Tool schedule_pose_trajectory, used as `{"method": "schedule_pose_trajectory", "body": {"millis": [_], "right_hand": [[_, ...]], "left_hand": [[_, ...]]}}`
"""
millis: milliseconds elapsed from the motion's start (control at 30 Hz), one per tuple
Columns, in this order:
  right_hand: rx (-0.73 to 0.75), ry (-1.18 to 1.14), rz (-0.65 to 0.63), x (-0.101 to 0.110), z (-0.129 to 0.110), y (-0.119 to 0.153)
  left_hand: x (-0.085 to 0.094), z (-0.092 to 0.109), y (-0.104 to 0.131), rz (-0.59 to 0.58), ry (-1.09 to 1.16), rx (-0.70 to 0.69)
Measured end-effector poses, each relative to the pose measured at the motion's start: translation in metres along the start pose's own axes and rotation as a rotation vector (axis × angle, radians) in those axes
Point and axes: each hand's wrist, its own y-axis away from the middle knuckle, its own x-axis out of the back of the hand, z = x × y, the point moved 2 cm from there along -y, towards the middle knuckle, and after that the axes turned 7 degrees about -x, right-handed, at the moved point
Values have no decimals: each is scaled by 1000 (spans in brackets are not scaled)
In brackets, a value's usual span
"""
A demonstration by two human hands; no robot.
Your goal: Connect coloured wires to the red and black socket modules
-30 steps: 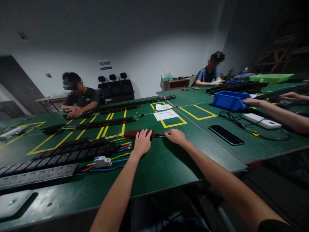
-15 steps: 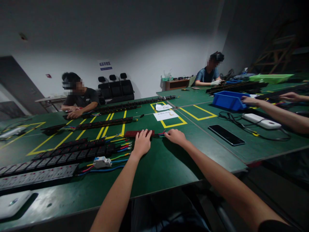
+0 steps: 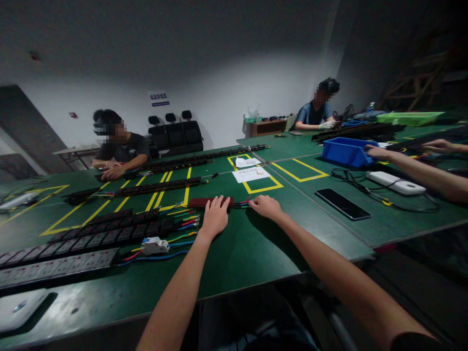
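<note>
A dark red block (image 3: 199,202) lies on the green table just beyond the rows of power strips. My left hand (image 3: 216,217) rests on its right part, fingers spread flat. Thin coloured wires (image 3: 240,204) run out from the block's right end. At their far end my right hand (image 3: 266,206) is closed, with its fingertips pinching the wires. To the left, black power strips (image 3: 58,265) lie in rows, with coloured leads pointing right. A white breaker (image 3: 155,245) sits among these leads.
A phone (image 3: 342,204), a white adapter with black cable (image 3: 396,183) and a blue bin (image 3: 347,151) are on the right, where another person's hands (image 3: 380,153) reach in. Paper sheets (image 3: 250,175) lie ahead. Two people sit across the table (image 3: 292,141).
</note>
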Motion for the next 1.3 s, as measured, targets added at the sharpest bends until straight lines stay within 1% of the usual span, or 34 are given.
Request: {"method": "schedule_pose_trajectory", "body": {"millis": [333,733,1300], "right_hand": [[-5,-2,2,-2,0,-1],[6,-17,13,-2,1,-2],[2,-9,-8,-2,1,-2]], "left_hand": [[2,1,0,-8,2,8],[0,0,-1,-6,-1,5],[-3,-1,-1,8,0,3]]}}
